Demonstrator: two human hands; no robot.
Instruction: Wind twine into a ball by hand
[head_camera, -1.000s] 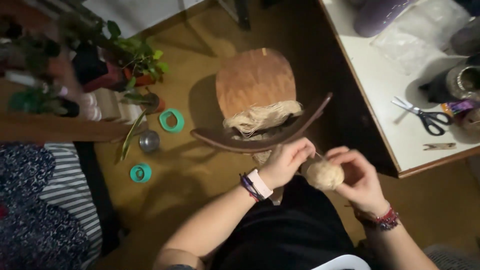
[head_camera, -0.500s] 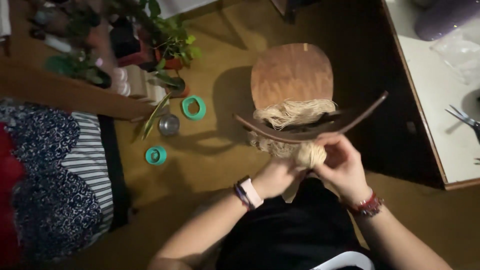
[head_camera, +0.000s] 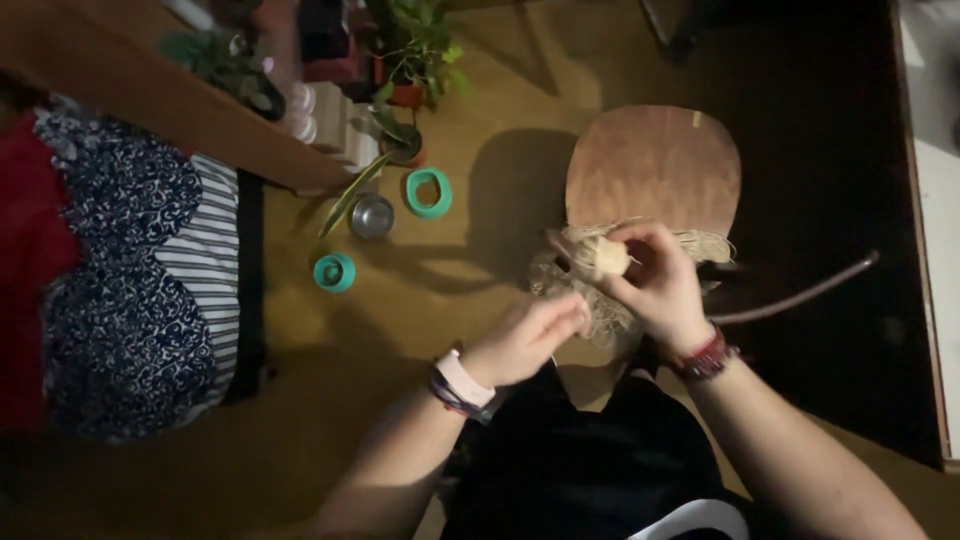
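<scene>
Over a wooden chair (head_camera: 652, 165) draped with pale straw-like fibre (head_camera: 600, 300), the right hand (head_camera: 655, 285) grips a ball of twine (head_camera: 606, 257) while the left hand (head_camera: 530, 338) pinches loose strands just below (two teal rings (head_camera: 428, 193) lie on the floor nearby).

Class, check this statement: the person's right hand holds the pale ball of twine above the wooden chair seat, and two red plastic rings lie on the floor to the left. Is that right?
Not quite: the rings are teal green, not red. The head view shows one ring and the other ring on the floor, left of the chair seat. The rest stands: the right hand holds the pale ball of twine above the seat.
</scene>
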